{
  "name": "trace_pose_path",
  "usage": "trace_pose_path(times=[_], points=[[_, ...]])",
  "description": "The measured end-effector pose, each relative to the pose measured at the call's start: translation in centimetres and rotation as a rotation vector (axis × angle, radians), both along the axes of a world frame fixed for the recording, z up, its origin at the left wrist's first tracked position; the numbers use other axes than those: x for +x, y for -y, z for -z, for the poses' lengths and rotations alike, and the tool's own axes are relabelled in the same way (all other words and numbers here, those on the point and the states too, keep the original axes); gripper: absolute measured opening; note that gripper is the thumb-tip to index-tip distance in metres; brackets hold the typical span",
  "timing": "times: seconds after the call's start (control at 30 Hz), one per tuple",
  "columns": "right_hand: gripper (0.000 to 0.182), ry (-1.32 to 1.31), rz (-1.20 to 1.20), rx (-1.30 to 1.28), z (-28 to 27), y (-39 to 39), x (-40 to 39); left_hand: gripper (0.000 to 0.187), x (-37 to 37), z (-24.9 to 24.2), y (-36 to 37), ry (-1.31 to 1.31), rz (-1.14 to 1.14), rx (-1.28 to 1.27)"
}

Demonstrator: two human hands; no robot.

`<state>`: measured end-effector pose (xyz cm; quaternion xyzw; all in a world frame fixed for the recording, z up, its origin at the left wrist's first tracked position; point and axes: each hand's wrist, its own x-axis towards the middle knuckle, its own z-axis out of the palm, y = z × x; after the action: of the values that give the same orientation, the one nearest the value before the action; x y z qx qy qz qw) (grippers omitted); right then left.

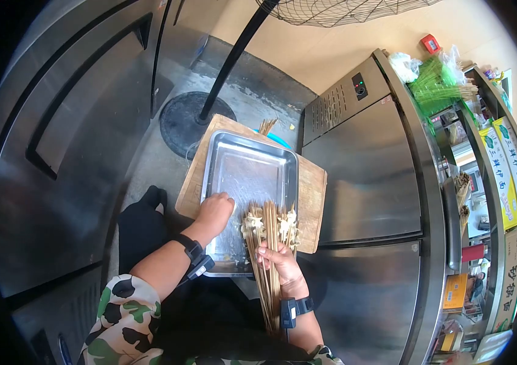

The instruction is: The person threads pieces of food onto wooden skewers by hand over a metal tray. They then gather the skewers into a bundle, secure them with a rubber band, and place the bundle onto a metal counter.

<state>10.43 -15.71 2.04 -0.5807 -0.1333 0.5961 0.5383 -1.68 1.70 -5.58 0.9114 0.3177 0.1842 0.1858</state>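
In the head view, a bundle of thin bamboo skewers (270, 228) with pale food pieces near the upper ends is gripped by my right hand (280, 261). The fingers wrap round the sticks, whose long ends run back toward my body. My left hand (215, 213) is closed over the left part of a metal tray (208, 173); whatever its fingers hold, if anything, is hidden. Wet smears and small bits mark the tray's bottom. Beneath the tray lies a wooden board (312, 188).
A stand fan's round base (176, 125) and pole are beyond the board. Steel cabinet doors (362, 182) rise on the right, and another steel unit (76, 170) on the left. More skewers (266, 126) poke up behind the board. Shelves at far right hold boxes (505, 176).
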Motion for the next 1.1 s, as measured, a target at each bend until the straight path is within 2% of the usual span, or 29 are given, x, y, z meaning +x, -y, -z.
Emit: trace_pose_path(times=[0.07, 0.27, 0.47, 0.57, 0.67, 0.77, 0.87, 0.97, 1.1], points=[[0.009, -0.010, 0.003, 0.004, 0.0, 0.0, -0.1, 0.006, -0.1, 0.1, 0.0, -0.017, 0.010, -0.016], [0.009, 0.006, -0.004, 0.004, 0.0, -0.1, -0.1, 0.008, -1.3, -0.5, -1.3, 0.343, -0.005, -0.323], [0.009, -0.004, -0.010, 0.021, 0.1, -0.1, -0.2, 0.012, -1.9, 0.6, -2.4, 0.575, 0.004, -0.926], [0.009, -0.008, -0.010, 0.018, 0.3, -0.1, -0.1, 0.008, -1.5, 0.6, -2.2, 0.638, -0.008, -0.971], [0.009, -0.012, -0.016, 0.020, 0.5, -0.1, -0.1, 0.007, -2.3, -2.4, -2.1, 0.378, -0.027, -0.622], [0.009, 0.006, -0.026, 0.017, 0.4, -0.1, -0.2, 0.012, -2.0, -1.0, -1.8, 0.319, 0.040, -0.208], [0.010, 0.022, -0.034, -0.001, 0.1, -0.2, -0.4, 0.012, -1.2, 0.0, -0.8, 0.159, 0.089, -0.065], [0.009, 0.013, -0.034, -0.002, 0.3, -0.2, -0.2, 0.008, -0.3, 0.4, -0.1, 0.003, 0.036, 0.025], [0.009, 0.036, -0.045, -0.017, 0.3, -0.1, -0.2, 0.009, 0.0, 0.6, -0.2, -0.018, 0.026, 0.035]])
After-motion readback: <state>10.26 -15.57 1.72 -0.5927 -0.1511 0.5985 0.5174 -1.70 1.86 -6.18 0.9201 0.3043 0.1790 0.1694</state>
